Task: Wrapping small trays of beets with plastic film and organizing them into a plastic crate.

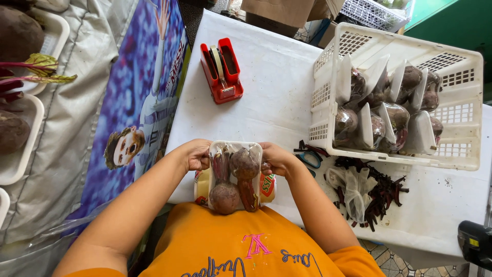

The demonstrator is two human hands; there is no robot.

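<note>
The person's left hand (196, 155) and right hand (277, 159) clasp the two short ends of a white foam tray of beetroots (234, 177), fingers curled under the sides and thumbs on top, so that the clear film over it is drawn tight across the roots and tucked below. The tray sits at the near edge of the tabletop (271, 92), just in front of the orange shirt (230, 246), and rests on a roll of cling film (266, 185) whose yellow box ends stick out on either side; holding it there seems to keep the film feeding straight from the roll beneath. Just right of the right hand, blue-handled scissors (310, 159) lie within easy reach, and beyond them, toward the near right corner, a heap of dark red trimmings (382, 192) with a crumpled clear bag (354, 190) is pushed aside, away from the wrapping spot. Behind that heap a white plastic crate (461, 102) fills the right side of the tabletop, and the wrapped trays (394, 120) in it stand on edge, packed close, likely so more fit. A red tape dispenser (221, 70) stands toward the far left corner, well apart from the hands. Off the left edge, over a printed banner (148, 92) and grey sheeting, unwrapped beetroots in trays (15, 131) wait, leaves and stalks still on.
</note>
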